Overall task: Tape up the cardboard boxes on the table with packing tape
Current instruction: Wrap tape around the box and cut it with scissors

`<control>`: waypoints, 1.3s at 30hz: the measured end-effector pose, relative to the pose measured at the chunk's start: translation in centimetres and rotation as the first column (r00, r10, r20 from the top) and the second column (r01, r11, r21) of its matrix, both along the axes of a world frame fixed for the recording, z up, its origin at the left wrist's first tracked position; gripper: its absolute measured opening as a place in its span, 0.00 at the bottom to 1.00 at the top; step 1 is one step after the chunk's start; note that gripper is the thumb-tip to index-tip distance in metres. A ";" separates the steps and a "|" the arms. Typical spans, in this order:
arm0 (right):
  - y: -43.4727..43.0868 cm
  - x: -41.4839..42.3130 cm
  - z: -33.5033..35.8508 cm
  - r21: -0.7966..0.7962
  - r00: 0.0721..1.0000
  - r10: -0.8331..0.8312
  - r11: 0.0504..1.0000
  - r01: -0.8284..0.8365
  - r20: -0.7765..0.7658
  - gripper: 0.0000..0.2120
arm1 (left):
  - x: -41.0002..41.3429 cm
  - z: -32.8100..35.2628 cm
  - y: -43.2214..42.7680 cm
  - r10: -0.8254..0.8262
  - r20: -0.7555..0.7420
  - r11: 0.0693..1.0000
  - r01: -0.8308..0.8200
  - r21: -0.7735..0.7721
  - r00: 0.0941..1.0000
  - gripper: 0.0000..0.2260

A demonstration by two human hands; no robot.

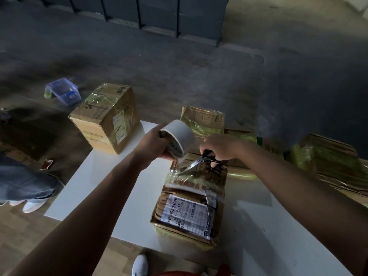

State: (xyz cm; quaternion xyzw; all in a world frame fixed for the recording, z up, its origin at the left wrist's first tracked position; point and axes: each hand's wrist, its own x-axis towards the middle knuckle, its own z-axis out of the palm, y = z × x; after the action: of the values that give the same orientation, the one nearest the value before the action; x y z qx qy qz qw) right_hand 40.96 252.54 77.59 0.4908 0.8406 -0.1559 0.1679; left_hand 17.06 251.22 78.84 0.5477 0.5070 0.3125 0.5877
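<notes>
My left hand [153,145] grips a large roll of clear packing tape [179,137], held above the far end of a cardboard box [191,204] with a shipping label that lies on the white table [127,188]. A strip of tape runs from the roll down to the box top. My right hand [221,147] holds black-handled scissors [199,161], blades open at the tape strip just below the roll. A second box [107,120] stands at the table's far left corner. More taped boxes [203,118] lie beyond and to the right.
A clear plastic bin [63,92] sits on the floor at far left. Another person's jeans leg and white shoes [29,196] stand left of the table. My own shoe [140,264] shows below the table edge. Flattened cardboard [328,162] lies at right.
</notes>
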 end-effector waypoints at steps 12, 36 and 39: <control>-3.5 0.6 -0.4 0.010 0.854 -0.515 0.856 0.517 -0.070 0.25 | -0.5 -2.7 -0.2 0.223 -0.296 0.939 -0.123 0.320 0.929 0.23; -14.9 4.6 -6.2 0.259 0.742 -0.617 0.696 0.670 -0.261 0.15 | 8.2 -3.4 -2.7 -0.092 -0.417 0.884 0.267 0.384 0.904 0.13; -17.4 6.2 -8.1 0.223 0.705 -0.658 0.669 0.709 -0.264 0.16 | 10.6 -3.4 -3.7 -0.136 -0.413 0.867 0.310 0.390 0.901 0.14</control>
State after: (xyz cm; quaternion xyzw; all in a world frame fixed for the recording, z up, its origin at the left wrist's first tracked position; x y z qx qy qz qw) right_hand 47.11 235.12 69.50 0.7759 0.6185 -0.1134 -0.0501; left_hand 27.71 247.47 75.41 0.7724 0.4557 0.2394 0.3720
